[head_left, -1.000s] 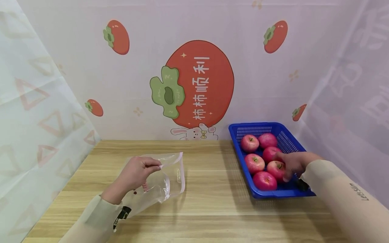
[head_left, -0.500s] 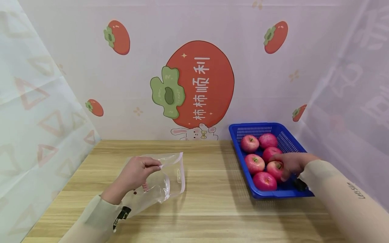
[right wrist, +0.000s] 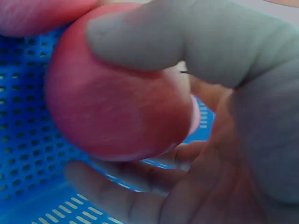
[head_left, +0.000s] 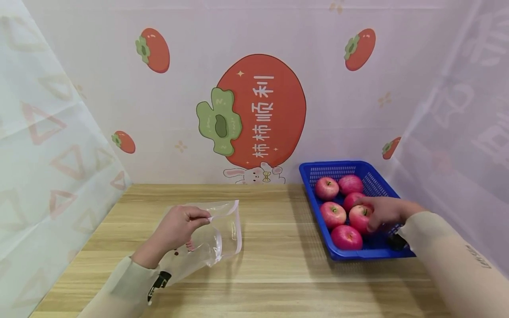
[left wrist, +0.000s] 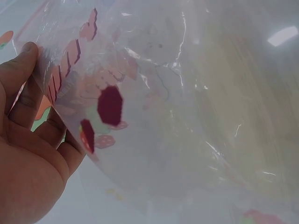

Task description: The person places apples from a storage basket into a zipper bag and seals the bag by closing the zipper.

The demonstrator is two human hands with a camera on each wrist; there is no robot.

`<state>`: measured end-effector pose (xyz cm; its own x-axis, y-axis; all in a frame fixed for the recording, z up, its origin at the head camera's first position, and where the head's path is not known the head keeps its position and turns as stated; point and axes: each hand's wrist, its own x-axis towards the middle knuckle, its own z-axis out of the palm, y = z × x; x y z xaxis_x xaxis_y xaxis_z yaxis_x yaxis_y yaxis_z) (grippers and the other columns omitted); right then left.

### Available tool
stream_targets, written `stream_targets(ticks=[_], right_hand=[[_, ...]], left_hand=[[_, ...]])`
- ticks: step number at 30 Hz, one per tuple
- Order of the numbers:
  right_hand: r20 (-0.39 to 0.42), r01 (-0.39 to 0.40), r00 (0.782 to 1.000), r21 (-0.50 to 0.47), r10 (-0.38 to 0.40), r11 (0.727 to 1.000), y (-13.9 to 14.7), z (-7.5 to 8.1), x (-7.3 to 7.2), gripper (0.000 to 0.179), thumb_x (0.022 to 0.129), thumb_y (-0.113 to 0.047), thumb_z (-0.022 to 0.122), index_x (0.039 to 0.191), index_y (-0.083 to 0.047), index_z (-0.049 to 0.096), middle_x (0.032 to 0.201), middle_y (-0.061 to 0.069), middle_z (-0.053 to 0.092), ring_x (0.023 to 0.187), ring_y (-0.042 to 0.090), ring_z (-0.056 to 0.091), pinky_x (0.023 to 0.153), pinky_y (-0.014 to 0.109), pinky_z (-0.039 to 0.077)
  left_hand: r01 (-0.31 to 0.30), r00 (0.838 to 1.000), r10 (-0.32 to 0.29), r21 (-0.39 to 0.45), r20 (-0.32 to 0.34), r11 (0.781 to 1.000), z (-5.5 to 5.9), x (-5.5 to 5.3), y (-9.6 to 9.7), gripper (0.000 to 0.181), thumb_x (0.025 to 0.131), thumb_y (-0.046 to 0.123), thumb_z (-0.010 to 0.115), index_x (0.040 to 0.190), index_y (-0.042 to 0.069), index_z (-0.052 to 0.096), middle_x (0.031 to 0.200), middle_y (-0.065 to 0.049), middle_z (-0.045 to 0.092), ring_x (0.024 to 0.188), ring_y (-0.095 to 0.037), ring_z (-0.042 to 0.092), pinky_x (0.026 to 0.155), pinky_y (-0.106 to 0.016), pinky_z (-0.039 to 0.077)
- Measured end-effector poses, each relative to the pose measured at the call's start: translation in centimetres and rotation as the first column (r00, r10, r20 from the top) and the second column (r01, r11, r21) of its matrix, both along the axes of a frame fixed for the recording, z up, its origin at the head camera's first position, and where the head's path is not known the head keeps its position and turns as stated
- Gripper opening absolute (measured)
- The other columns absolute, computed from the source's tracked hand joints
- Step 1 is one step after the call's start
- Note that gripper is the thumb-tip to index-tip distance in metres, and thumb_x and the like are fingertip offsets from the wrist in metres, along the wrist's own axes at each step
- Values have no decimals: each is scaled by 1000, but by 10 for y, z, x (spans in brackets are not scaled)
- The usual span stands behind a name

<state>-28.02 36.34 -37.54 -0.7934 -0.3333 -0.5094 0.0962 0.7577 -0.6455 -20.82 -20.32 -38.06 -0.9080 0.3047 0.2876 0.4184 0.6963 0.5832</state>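
My left hand (head_left: 175,229) pinches the upper edge of a clear plastic zip bag (head_left: 229,234) between thumb and fingers, over the left part of the table. The mouth of the bag gapes to the right. In the left wrist view the bag (left wrist: 177,135) shows pink and dark red print. On the right, my right hand (head_left: 385,213) reaches into a blue basket (head_left: 370,254). It grips a red apple (head_left: 358,219); in the right wrist view the thumb lies on top of this apple (right wrist: 117,107), with fingers curled below. Several more apples (head_left: 333,214) sit around it.
A wooden table (head_left: 274,247) spreads beneath both hands. Behind it stands a white backdrop (head_left: 338,110) printed with persimmons, and pale fabric walls (head_left: 457,145) close in both sides. The basket's right wall is near the right fabric.
The right hand has shifted slightly within the basket, and the apple in its grip has turned and moved a little. The left hand and the bag have stayed put.
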Motion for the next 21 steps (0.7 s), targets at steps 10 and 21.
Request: stream_targets(ticks=[10,21], right_hand=[[-187,-27,982,-239,-19,971,7,5,4,79,76,-3,77,145,-4,38,121,23,48,98,35,54,76,45,54],[-342,-14,935,-290,-90,957,2,1,10,74,79,-11,80,143,-7,43,125,22,49,105,35,52,83,38,51]], left_hand=[[-2,1000,2,21,27,1000,-1,0,1,9,92,17,74,99,18,80,98,3,73,54,-6,60,64,-30,53],[-12,996,6,74,86,997,-4,-1,4,9,92,16,73,99,18,79,101,-3,72,38,-15,58,44,-31,50]])
